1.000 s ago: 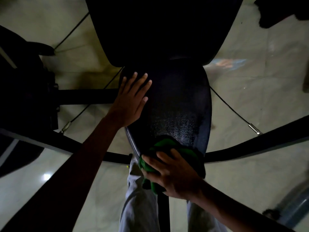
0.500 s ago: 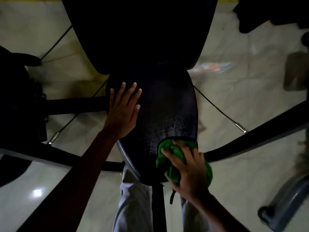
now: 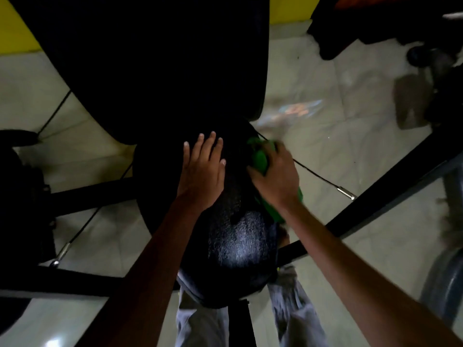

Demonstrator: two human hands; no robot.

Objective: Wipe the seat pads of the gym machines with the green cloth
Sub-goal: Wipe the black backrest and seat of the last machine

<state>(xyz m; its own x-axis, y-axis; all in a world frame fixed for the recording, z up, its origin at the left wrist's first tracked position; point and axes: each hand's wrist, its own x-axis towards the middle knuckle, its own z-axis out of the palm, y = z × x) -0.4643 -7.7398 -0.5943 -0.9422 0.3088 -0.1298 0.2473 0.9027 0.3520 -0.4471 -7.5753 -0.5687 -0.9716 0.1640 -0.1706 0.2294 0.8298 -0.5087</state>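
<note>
My right grip (image 3: 274, 175) is clamped on the green cloth (image 3: 260, 156), pressing it against the far right edge of the seat pad (image 3: 238, 241). My left grip (image 3: 201, 174) lies flat, fingers apart, on the pad beside it.

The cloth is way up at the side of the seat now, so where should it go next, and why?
Probably a sweep back toward the near end. The right hand grips the green cloth at the far right edge of the seat, just under the backrest, so little pad is left ahead. The left hand rests flat on the seat's middle, steadying it.
</note>
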